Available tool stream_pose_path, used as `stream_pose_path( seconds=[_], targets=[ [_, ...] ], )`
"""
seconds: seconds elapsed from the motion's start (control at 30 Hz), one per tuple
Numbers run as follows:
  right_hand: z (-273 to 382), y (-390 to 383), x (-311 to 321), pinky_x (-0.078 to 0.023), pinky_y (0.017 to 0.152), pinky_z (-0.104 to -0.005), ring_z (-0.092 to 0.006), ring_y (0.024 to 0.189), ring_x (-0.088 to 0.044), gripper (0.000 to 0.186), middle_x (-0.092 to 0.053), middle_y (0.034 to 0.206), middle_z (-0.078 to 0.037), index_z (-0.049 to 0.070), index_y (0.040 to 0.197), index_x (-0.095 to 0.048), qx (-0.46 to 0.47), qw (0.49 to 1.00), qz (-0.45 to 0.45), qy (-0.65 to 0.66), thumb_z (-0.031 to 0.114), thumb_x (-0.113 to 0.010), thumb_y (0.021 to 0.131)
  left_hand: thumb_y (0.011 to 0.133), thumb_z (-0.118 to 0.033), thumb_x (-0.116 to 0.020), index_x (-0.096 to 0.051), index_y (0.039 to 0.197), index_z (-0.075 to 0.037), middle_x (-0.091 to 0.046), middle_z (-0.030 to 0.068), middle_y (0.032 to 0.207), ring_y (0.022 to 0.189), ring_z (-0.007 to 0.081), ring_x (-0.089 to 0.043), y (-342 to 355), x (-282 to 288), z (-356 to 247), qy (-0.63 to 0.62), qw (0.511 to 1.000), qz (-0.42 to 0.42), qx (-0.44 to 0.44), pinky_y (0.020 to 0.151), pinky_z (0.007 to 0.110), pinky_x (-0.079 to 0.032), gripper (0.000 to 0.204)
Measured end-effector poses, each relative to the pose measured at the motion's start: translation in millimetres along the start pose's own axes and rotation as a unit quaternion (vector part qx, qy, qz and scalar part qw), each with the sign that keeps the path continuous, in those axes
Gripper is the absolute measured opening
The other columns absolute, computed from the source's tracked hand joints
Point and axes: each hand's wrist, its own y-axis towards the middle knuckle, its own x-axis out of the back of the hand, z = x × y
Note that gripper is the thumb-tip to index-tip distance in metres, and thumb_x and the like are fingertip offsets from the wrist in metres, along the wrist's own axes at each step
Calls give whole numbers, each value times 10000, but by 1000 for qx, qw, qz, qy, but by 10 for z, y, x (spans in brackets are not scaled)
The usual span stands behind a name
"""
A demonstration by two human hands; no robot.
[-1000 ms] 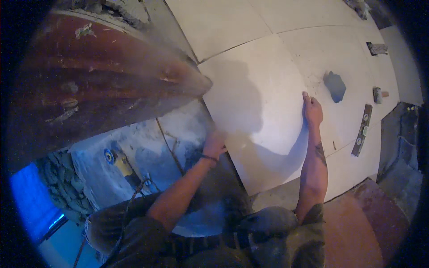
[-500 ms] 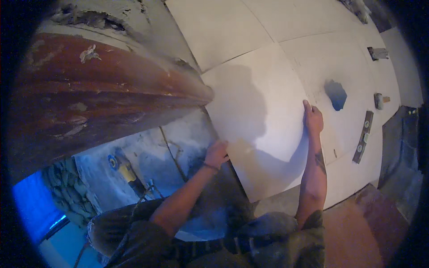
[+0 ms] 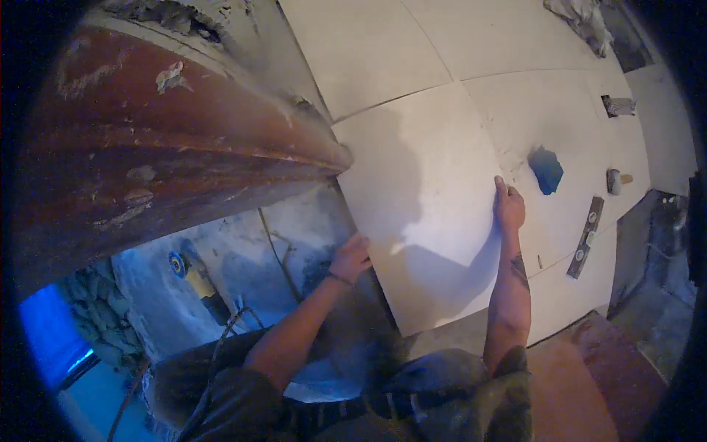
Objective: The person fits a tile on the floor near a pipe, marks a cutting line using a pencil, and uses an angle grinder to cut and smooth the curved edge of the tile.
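A large pale floor tile (image 3: 423, 177) lies in front of me, its upper left corner against a round brownish-red pipe or post (image 3: 199, 140). My left hand (image 3: 350, 258) is closed on the tile's left edge, low down. On the opposite edge, my right hand (image 3: 509, 208) grips the tile with the thumb on top; its other fingers are partly hidden. A shadow covers part of the tile's face. Close to my right hand, a dark blue jagged patch (image 3: 545, 170) shows on the neighbouring tile.
A yellow and black angle grinder (image 3: 199, 283) with a cord (image 3: 213, 361) lies on the dusty floor at left. To the right are a spirit level (image 3: 585, 239), a mallet (image 3: 617, 180) and a grey block-like piece (image 3: 618, 107). More pale tiles (image 3: 530, 37) extend beyond.
My view has shifted slightly, so the tools and the blue patch sit a little differently in the picture. Both hands still hold the tile's edges.
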Motion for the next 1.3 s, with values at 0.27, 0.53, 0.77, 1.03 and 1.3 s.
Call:
stream_pose_path(
  seconds=[0.27,0.53,0.77,1.03,1.3],
  targets=[
    [-71,45,121,-441,945,-434,-364,1112,-588,784,-632,1168,-230,21,1171,-650,-49,995,89,9,702,-466,829,975,-326,-529,-486,1164,-154,-548,-26,1058,1033,176,-586,65,-57,-229,-79,988,18,128,912,492,-474,259],
    [52,-33,183,-442,713,-411,-307,733,-581,694,-632,750,-171,4,728,-625,3,997,35,70,682,-516,829,980,-231,-464,-377,1366,-103,-513,94,1309,1182,268,-542,52,-79,-481,-236,948,-10,214,956,496,-475,416],
    [-31,16,220,-448,732,-433,-326,762,-589,699,-639,791,-200,-4,747,-633,-12,998,37,44,682,-522,827,987,-177,-397,-358,1389,-58,-478,167,1381,1241,319,-524,115,-214,-561,-211,947,-28,240,980,505,-467,421],
    [40,37,75,-443,716,-433,-324,744,-579,705,-634,769,-193,-16,726,-616,5,999,21,43,678,-540,822,981,-298,-524,-422,1346,-109,-556,113,1314,1142,286,-597,49,105,-123,-363,911,-23,196,893,488,-522,423],
    [49,14,219,-470,761,-410,-315,786,-628,670,-676,809,-168,17,815,-694,-52,995,67,46,671,-548,819,990,-222,-453,-439,1304,-92,-597,113,1212,1031,274,-643,83,119,84,-394,902,6,178,825,460,-562,340]
  ],
)
